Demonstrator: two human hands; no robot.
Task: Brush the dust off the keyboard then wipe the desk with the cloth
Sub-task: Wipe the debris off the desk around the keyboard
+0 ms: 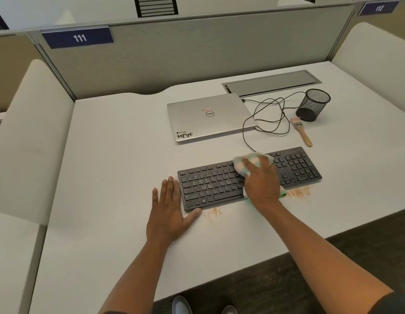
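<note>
Head view: black keyboard [249, 177] is laid across the white desk [120, 137], slightly angled, w/ its right end farther from the camera. A pale green and peach cloth [242, 165] is pressed onto the keyboard's middle by the right hand [261, 182]; fingers are spread over the cloth, w/ cloth edges seen past the fingertips and under the wrist at the near edge. Whether the cloth is gripped or only pressed flat cannot be told for certain; fingers look mostly straight. Left hand [172, 211] is laid flat on the desk, fingers straight, thumb touching the keyboard's near-left corner.

Orange-brown dust [299, 192] is seen on the desk along the keyboard's near edge, right of the right hand; a smaller patch lies near the left thumb. A wooden-handled brush [302, 131] lies on the desk beyond the keyboard, beside a black mesh cup [313, 104]. A closed silver laptop [208, 116] sits behind the keyboard, w/ a black cable [268, 116] looped between laptop and cup.
</note>
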